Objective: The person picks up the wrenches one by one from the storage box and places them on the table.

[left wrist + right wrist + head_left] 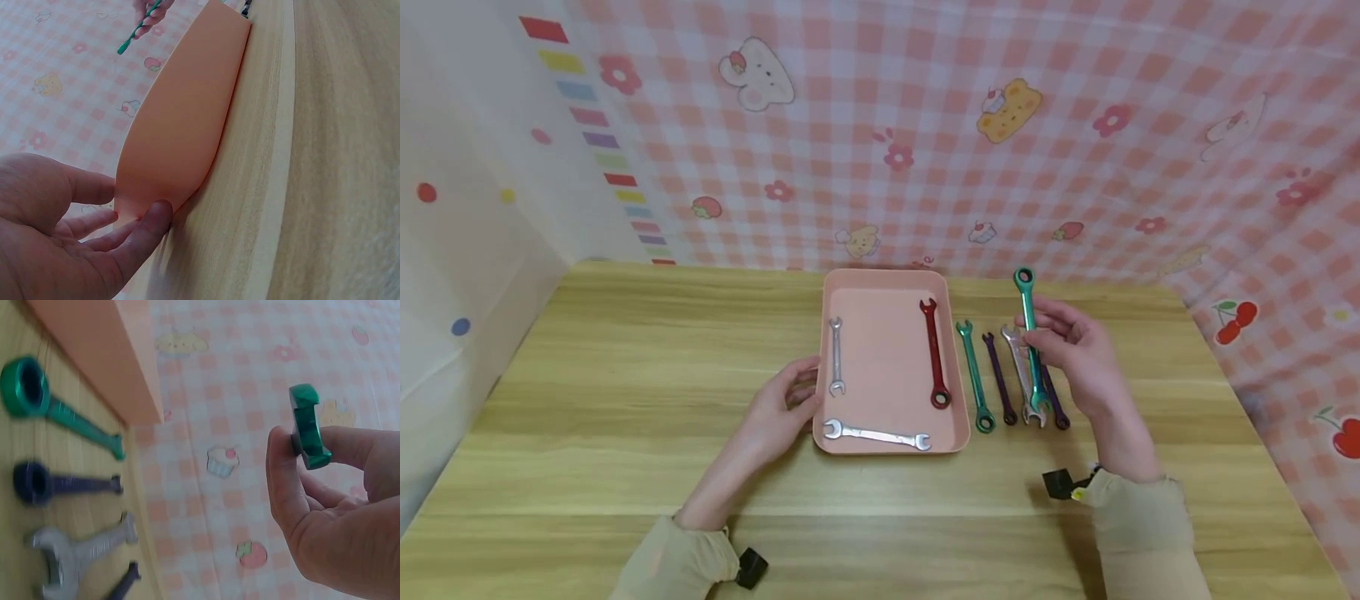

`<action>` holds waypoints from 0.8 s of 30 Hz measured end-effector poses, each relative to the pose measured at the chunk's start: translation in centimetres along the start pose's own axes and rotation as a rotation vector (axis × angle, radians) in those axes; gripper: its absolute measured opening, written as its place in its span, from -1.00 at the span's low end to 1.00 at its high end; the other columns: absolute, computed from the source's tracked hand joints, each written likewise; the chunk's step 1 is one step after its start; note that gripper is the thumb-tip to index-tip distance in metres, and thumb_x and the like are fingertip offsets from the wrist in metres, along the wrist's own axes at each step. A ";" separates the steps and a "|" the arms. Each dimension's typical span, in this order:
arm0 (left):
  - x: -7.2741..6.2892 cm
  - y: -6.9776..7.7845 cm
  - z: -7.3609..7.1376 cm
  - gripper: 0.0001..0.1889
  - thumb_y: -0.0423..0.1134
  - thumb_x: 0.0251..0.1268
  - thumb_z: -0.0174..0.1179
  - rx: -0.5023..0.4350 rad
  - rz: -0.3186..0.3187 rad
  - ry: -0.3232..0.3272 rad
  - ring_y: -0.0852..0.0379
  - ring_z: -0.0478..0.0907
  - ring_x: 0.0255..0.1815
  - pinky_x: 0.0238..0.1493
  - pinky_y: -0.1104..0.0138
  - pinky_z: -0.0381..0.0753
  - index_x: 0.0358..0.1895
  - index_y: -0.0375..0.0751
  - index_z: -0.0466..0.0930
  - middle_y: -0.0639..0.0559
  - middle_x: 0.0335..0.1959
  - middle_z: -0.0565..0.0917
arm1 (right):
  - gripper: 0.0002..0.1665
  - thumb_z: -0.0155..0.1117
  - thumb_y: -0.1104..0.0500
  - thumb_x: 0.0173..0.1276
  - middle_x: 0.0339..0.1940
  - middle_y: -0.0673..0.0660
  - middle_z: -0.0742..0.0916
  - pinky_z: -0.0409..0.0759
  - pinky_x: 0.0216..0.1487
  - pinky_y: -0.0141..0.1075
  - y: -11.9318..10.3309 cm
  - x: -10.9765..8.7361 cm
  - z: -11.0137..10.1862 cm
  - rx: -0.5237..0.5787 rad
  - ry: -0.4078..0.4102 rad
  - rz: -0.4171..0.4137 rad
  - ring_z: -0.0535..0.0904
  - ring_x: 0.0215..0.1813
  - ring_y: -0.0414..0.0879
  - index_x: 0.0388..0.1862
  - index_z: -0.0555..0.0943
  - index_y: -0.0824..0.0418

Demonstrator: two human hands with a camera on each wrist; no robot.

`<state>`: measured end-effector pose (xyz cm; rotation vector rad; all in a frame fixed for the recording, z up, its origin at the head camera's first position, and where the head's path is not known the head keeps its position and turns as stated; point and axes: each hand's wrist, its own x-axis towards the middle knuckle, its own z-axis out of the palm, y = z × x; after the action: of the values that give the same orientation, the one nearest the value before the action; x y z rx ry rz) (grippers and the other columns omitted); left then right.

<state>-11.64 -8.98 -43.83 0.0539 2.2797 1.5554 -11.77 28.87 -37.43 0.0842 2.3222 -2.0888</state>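
Green wrench (pixel 1026 303) is above the tabletop (pixel 625 375), toward its far right corner; the right hand (pixel 1084 354) pinches it and should grip firmly; the left hand (pixel 781 417), fingers apart, touches the pink tray (pixel 880 358).

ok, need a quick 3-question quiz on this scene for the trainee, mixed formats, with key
1. How many wrenches lie in the pink tray?
2. True or false: the right hand is holding a purple wrench.
3. Of the wrenches lying on the table, what colour is the one closest to the tray? A) silver B) green C) purple

Key:
1. Three: a silver wrench along the left side, a silver wrench across the near end and a red wrench along the right side.
2. False: it holds a green wrench.
3. B: the green wrench on the table, just right of the tray.
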 end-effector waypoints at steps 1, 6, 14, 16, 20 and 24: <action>0.0 0.0 0.0 -0.40 -0.40 0.61 0.05 0.001 0.001 -0.001 -0.27 0.51 0.51 0.40 0.06 0.71 0.63 -0.18 0.21 -0.29 0.57 0.42 | -0.47 0.22 0.31 0.56 -0.12 -0.25 0.82 0.78 -0.12 -0.52 0.2 -0.1 -0.5 -0.003 -0.001 -0.001 0.76 -0.17 -0.36 0.45 0.44 0.37; 0.0 -0.1 0.1 -0.40 -0.40 0.61 0.05 0.000 0.005 0.000 -0.28 0.51 0.50 0.38 0.07 0.73 0.63 -0.19 0.21 -0.30 0.57 0.42 | -0.61 0.22 0.33 0.56 -0.11 -0.22 0.83 0.79 -0.13 -0.51 1.1 -0.2 -3.0 0.010 0.003 -0.006 0.76 -0.16 -0.34 0.30 0.54 0.15; 0.1 0.0 -0.1 -0.40 -0.40 0.61 0.04 -0.007 0.009 -0.009 -0.30 0.52 0.49 0.29 0.11 0.79 0.63 -0.21 0.20 -0.33 0.56 0.42 | -0.41 0.18 0.33 0.58 -0.13 -0.30 0.80 0.77 -0.09 -0.55 2.0 0.0 -6.2 -0.136 0.018 0.057 0.75 -0.15 -0.39 0.50 0.34 0.47; 0.1 0.0 -0.1 -0.40 -0.41 0.61 0.05 -0.003 0.007 -0.007 -0.29 0.52 0.49 0.28 0.12 0.79 0.63 -0.21 0.21 -0.32 0.56 0.42 | -0.33 0.16 0.34 0.58 -0.15 -0.32 0.78 0.77 -0.10 -0.56 2.2 0.2 -6.6 -0.187 0.023 0.079 0.75 -0.16 -0.42 0.56 0.24 0.55; 0.0 0.0 0.0 -0.40 -0.40 0.61 0.05 0.005 0.004 -0.007 -0.28 0.53 0.49 0.31 0.12 0.77 0.63 -0.20 0.21 -0.31 0.56 0.43 | -0.30 0.16 0.36 0.57 -0.20 -0.40 0.76 0.73 -0.15 -0.58 2.8 0.5 -7.1 -0.269 0.023 0.118 0.72 -0.18 -0.49 0.57 0.20 0.58; 0.0 0.0 0.1 -0.40 -0.40 0.61 0.05 -0.001 0.010 -0.009 -0.28 0.52 0.49 0.34 0.09 0.76 0.63 -0.21 0.21 -0.32 0.56 0.42 | -0.31 0.18 0.36 0.56 -0.25 -0.48 0.72 0.70 -0.19 -0.57 3.3 0.6 -7.6 -0.346 0.014 0.138 0.69 -0.19 -0.50 0.56 0.24 0.56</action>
<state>-11.60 -8.90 -43.83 0.0723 2.2751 1.5577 -12.01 36.76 -39.94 0.2453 2.5630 -1.6061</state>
